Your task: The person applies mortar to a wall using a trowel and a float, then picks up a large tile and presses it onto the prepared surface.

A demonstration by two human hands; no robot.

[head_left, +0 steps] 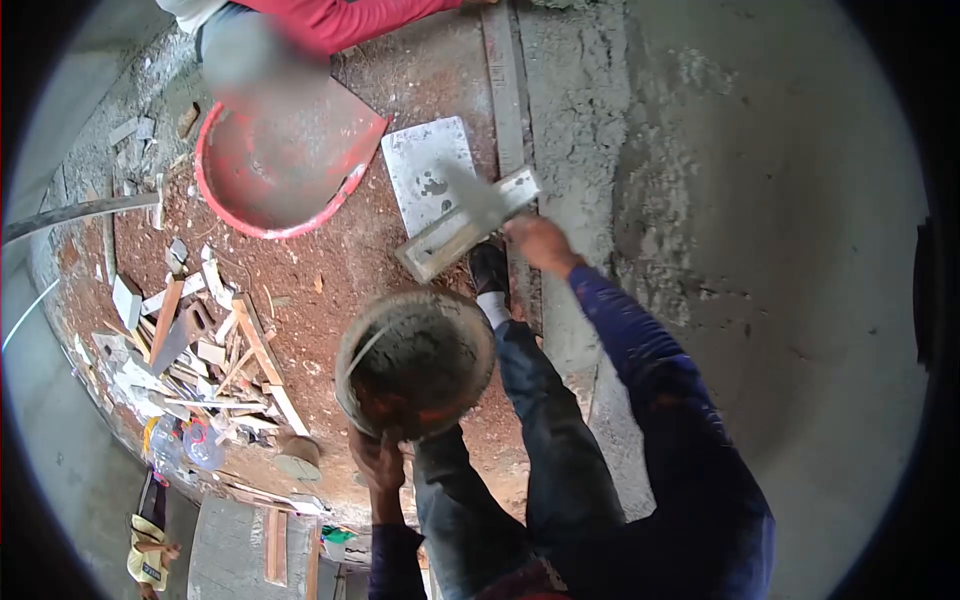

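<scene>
Our left hand [378, 462] grips the near rim of a round pan [415, 362] of wet mortar. The fingers are curled over the rim and clamped on it; the thumb side is hidden under the pan. The pan sits in front of our knees, above the red dirt floor [330, 290], roughly level.

Our right hand [540, 243] is extended forward and closed around the handle of a trowel [480, 197]. The fingers wrap the handle fully, with no gap visible. The trowel blade points up and left, blurred, and crosses over a long flat float [462, 228] lying tilted on the floor. Whether the blade touches the float, we cannot tell.

Just beyond the float lies a pale square board [428, 170] with dark spots. To its left stands a red tub [285, 165], partly covered by another person in a red sleeve [340, 18]. Our black shoe [489, 268] stands just beside the float's near end.

To the right rises a grey plastered wall [760, 250], rough along its left strip. At far left lies a pile of wood scraps [200, 350] and plastic bottles [185, 445].
</scene>
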